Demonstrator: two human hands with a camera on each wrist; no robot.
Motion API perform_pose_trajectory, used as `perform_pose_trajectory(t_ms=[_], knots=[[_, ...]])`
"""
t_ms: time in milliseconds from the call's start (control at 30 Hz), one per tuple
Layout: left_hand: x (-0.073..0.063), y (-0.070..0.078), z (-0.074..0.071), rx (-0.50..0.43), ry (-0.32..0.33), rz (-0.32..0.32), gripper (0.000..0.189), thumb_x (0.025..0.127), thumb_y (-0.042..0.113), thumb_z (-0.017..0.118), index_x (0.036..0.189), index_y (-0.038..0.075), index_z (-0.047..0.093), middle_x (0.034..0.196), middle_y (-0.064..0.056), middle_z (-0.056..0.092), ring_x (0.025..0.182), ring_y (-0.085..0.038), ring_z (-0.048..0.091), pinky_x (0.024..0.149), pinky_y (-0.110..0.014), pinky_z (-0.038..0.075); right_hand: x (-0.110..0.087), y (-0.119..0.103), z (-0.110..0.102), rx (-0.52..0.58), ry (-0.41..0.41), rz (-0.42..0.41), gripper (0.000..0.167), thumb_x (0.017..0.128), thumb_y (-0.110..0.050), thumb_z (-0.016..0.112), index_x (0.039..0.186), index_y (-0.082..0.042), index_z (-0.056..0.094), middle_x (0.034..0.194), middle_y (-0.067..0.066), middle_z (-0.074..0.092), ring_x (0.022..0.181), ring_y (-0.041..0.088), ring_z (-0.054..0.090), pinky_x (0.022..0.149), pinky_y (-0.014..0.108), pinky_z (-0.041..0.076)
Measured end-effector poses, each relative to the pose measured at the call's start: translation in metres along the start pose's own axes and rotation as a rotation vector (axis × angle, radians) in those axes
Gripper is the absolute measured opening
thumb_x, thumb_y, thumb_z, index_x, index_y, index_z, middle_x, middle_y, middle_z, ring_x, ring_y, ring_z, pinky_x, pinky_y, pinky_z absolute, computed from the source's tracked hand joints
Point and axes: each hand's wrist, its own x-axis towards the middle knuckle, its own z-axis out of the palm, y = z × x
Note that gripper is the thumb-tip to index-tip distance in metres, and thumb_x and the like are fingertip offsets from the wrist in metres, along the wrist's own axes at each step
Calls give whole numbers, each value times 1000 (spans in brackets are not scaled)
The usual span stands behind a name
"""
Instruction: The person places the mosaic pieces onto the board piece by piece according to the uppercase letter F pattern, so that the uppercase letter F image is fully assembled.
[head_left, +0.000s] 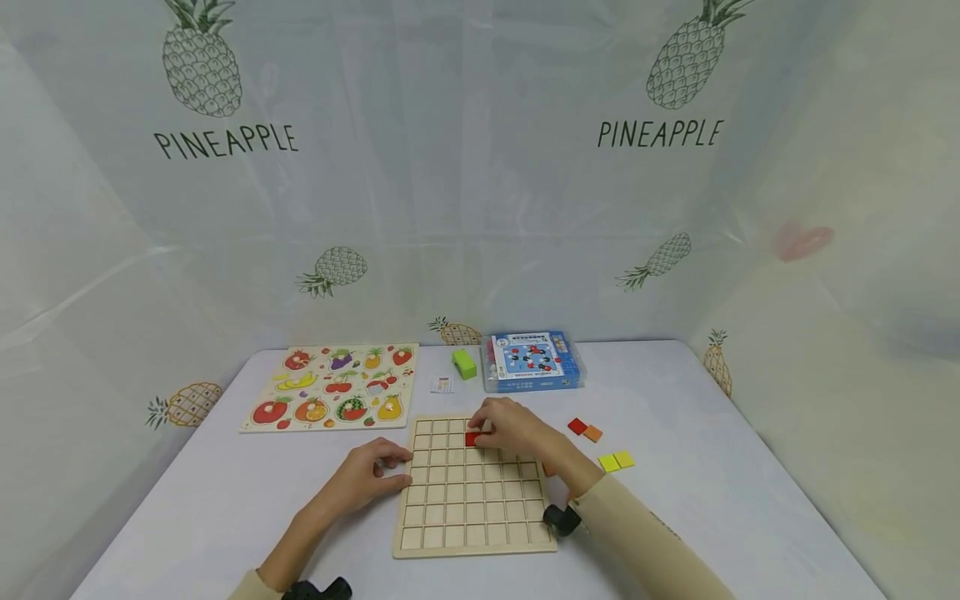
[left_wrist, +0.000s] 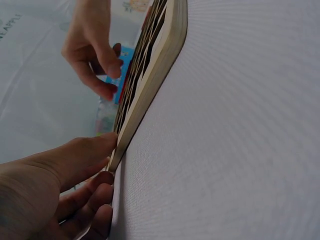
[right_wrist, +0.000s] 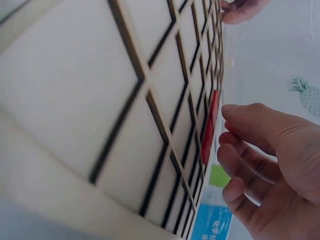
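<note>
Far left on the white table [head_left: 225, 500]: flat wooden fruit-picture puzzle board [head_left: 333, 387], well apart from the hands. Next, left hand [head_left: 367, 475] at the left edge of the pale wooden grid board with square cells [head_left: 472, 492]; thumb lies on the top rim, curled fingers [left_wrist: 95, 200] press against the board's side on the table. Board lies flat, centre front. Small white card [head_left: 442, 384] and green block [head_left: 464, 363] behind the board. Red square tile [head_left: 472, 439] sits in a cell near the board's far edge. Right hand [head_left: 510, 425] over it, fingers [right_wrist: 250, 125] bent and close together, tips at the tile; whether they grip it, cannot tell. Blue clear-lidded plastic box [head_left: 534, 360] beyond. Right of the board: loose red tile [head_left: 577, 426] touching an orange tile [head_left: 592, 433], then two yellow tiles [head_left: 616, 461] side by side.
</note>
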Motion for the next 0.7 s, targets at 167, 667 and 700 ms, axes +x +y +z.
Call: perform_pose_trajectory(t_ms=[167,667,700], knots=[[0,1,0,5,-3,-5,31,81,27,80,106,12,72,101,0,67,87,-18,58,69,-20,46,-7,8,-10,21,14,18,24,89,-20,72,110,-9,74,104,5,68,79,10,57,70,21,49],[1,2,-1,25,-5,-19,31,80,30,80,106,14,73,102,1,67,88,-15,58,70,-20,46,-56,60,-38,10,106,149,24,87,-16,72,109,-6,74,102,5,69,74,10,53,64,21,46],[1,2,-1,23,-6,-20,31,80,29,80,106,14,73,102,1,67,88,-15,58,70,-20,46,-59,65,-39,13,112,165,24,87,-16,72,109,-6,74,102,5,69,75,10,53,65,21,47]])
